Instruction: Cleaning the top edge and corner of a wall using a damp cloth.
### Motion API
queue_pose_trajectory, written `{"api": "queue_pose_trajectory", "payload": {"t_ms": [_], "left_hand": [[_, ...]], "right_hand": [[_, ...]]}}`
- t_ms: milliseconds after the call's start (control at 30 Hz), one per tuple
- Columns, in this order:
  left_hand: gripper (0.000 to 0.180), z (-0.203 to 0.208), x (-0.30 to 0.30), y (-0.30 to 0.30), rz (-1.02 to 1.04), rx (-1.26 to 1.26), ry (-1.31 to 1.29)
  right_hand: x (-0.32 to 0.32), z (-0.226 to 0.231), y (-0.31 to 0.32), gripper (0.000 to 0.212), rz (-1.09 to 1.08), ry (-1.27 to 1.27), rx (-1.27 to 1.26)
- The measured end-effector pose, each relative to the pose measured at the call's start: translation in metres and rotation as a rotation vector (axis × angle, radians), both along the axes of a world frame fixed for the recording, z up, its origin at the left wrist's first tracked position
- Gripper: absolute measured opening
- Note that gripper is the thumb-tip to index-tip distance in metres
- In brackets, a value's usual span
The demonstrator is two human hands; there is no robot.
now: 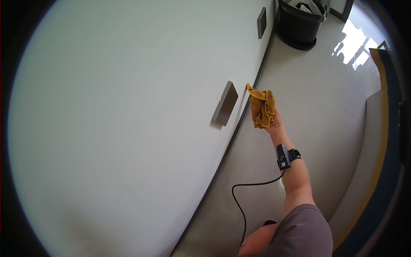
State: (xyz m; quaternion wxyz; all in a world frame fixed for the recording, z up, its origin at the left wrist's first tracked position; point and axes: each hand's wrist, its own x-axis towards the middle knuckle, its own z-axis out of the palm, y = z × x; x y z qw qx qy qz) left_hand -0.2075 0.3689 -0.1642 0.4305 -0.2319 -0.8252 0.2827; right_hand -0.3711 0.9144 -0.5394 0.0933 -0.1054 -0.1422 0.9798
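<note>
A crumpled mustard-yellow cloth is bunched in my right hand, held out beside the white wall. Most of the fingers are hidden behind the cloth's folds. One corner of it sticks out toward the wall; whether it touches I cannot tell. Just left of the cloth, a grey rectangular plate stands out from the wall. Around my right forearm a black strap holds a small dark device, with a black cable running down from it. My left hand does not show.
The white wall fills the left side, with a dark skirting strip along its foot. Higher up is a second dark plate. A black bin with a light liner stands at the far end. Blue and yellow fabric borders the right.
</note>
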Motion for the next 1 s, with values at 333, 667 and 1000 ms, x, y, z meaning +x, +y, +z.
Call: {"api": "queue_pose_trajectory", "payload": {"t_ms": [333,667,1000], "left_hand": [[0.036,-0.061,-0.048,0.027,-0.183,-0.059,-0.069],[0.021,-0.098,-0.066,0.145,-0.587,0.522,-0.833],[0.047,-0.285,-0.112,0.280,0.035,1.821,-1.388]], "right_hand": [[-0.003,0.051,0.018,0.035,0.630,-0.262,0.678],[-0.012,0.039,-0.026,0.034,1.093,-0.056,0.494],[-0.012,-0.016,-0.084,0.037,1.017,0.278,0.064]]}}
